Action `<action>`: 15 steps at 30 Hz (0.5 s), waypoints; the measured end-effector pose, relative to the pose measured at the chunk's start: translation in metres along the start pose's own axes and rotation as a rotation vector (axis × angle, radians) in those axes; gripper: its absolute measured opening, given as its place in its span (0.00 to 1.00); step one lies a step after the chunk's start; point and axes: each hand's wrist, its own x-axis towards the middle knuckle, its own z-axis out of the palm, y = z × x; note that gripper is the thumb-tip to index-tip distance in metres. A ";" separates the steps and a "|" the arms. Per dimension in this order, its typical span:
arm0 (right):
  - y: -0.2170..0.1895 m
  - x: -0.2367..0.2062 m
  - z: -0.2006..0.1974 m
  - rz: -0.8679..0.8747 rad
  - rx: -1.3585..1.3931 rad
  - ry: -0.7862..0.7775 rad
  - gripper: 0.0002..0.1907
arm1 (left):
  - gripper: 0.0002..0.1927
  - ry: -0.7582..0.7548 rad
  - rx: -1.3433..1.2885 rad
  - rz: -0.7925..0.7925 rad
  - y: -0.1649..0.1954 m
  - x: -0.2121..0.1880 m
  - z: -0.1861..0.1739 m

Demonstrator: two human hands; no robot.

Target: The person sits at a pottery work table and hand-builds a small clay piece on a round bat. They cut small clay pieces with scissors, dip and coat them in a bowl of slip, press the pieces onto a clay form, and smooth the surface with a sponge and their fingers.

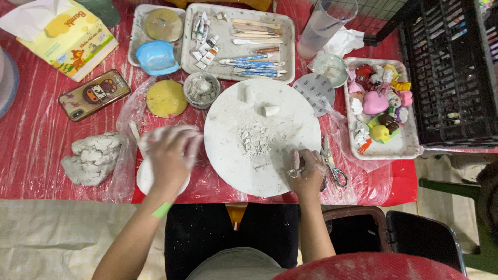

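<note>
Clay crumbs (254, 142) on round board (228, 155), left of right hand (307, 173) fingers (294, 159).

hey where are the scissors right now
In the head view, the scissors lie on the red table cover at the round white board's right edge, just right of the right hand, below the figurine tray.

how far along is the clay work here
Done: two small shaped pieces sit on the round white board. In hand: the right hand works at the board's edge; the left hand is blurred over a bag. Left: crumbs and a big clay lump.
</note>
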 end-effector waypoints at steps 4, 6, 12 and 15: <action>0.001 0.006 -0.006 -0.022 0.002 -0.010 0.08 | 0.20 -0.279 -0.034 0.309 0.065 0.025 0.028; 0.003 0.009 -0.016 -0.073 0.044 0.006 0.05 | 0.24 -0.285 -0.087 0.290 0.080 0.032 0.036; 0.002 0.012 -0.030 -0.145 -0.244 -0.189 0.39 | 0.40 -0.397 -0.049 0.181 0.080 0.028 0.034; -0.008 0.013 -0.014 -0.203 -0.236 -0.255 0.48 | 0.44 -0.358 -0.120 0.242 0.097 0.029 0.046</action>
